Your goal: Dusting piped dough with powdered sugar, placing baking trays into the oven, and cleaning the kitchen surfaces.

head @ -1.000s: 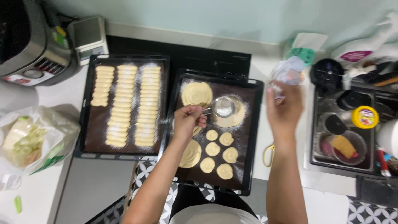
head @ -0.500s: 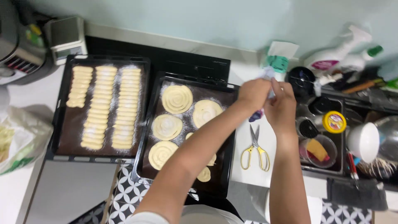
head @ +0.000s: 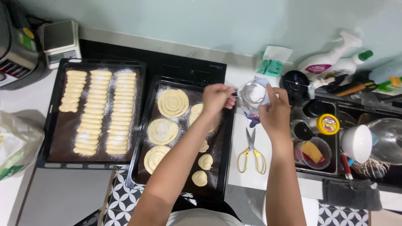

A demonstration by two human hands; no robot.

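Observation:
My left hand (head: 217, 98) grips the handle of a small round metal sieve (head: 253, 93) that has white powder in it. The sieve hangs just past the right edge of a dark baking tray (head: 228, 159), over the white counter. My right hand (head: 274, 113) is closed on a small clear bag with blue print (head: 252, 120), right beside and under the sieve. On the tray lie three large spiral dough discs (head: 173, 103) and several small round dough pieces (head: 205, 161), dusted white.
A second dark tray (head: 50, 125) at the left holds rows of finger-shaped dough. Yellow-handled scissors (head: 251, 155) lie on the counter below the sieve. A sink (head: 331, 171) full of dishes is at the right, with spray bottles (head: 335, 62) behind it. A kitchen scale (head: 60, 42) is at the back left.
Both hands moved off the tray with the spirals to the counter on its right. The sieve went from above the tray to beside the bag, and my view shifted right.

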